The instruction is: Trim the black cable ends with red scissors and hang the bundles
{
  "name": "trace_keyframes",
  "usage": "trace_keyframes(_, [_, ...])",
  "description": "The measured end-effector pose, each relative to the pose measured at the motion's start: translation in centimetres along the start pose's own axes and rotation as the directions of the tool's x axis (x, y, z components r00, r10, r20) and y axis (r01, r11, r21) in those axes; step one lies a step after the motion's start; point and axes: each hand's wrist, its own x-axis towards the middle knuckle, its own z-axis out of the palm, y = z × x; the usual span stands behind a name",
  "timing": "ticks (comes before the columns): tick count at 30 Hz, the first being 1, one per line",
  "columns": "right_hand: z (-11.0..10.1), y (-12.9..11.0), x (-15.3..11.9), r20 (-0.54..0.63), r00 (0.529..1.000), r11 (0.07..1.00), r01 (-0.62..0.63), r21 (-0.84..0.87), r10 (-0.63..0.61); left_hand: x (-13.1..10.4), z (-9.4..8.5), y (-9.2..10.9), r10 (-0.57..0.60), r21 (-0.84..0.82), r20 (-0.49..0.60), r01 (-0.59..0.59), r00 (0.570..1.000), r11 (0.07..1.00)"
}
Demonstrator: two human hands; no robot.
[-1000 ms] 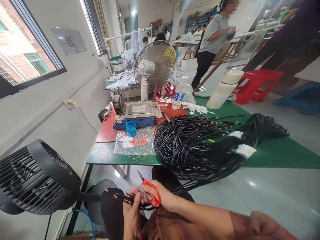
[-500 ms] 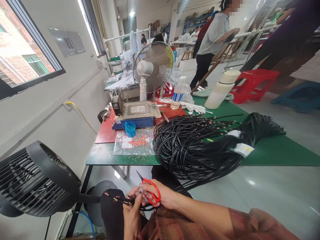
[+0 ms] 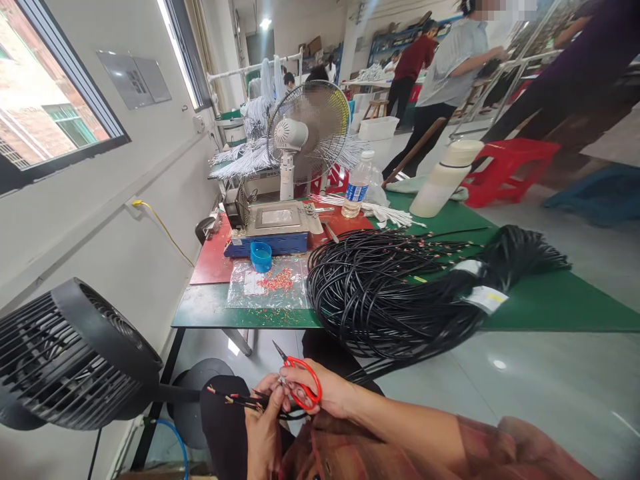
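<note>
Over my lap, my left hand (image 3: 267, 417) is closed round several black cables (image 3: 237, 400) whose stripped ends show red and pale wires and point left. My right hand (image 3: 320, 390) grips red-handled scissors (image 3: 311, 380), their dark tip pointing up and left. The fingers of both hands meet around a small pale bit that is too small to make out. A large bundle of black cables (image 3: 380, 287) lies on the green table (image 3: 565, 300), and some of its strands run down toward my hands.
A blue cup (image 3: 261, 257) and red scraps (image 3: 280, 280) lie on a plastic bag near a blue-based device (image 3: 270, 243). Behind are a white fan (image 3: 290, 137) and bottles. A black fan (image 3: 80, 360) stands left. People stand beyond the table.
My hands and the scissors have hardly moved. In the background, the person in a white top has shifted right, and a person in dark red shows more fully.
</note>
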Motion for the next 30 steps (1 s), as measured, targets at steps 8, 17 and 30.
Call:
trace_keyframes(8, [-0.2,0.1,0.0,-0.007,0.996,0.996,-0.083,0.032,0.083,-0.1,0.1,0.1,-0.014,-0.026,-0.039,0.013,0.999,1.0])
trace_keyframes(17, [-0.8,0.7,0.0,0.018,0.843,0.594,0.394,-0.701,-0.537,0.3,0.2,1.0,-0.188,-0.237,-0.174,0.144,0.967,0.961])
trace_keyframes(30, [-1.1,-0.9,1.0,0.849,0.229,-0.664,0.541,-0.517,-0.475,0.3,0.6,2.0,-0.394,-0.543,-0.018,0.322,0.919,0.775])
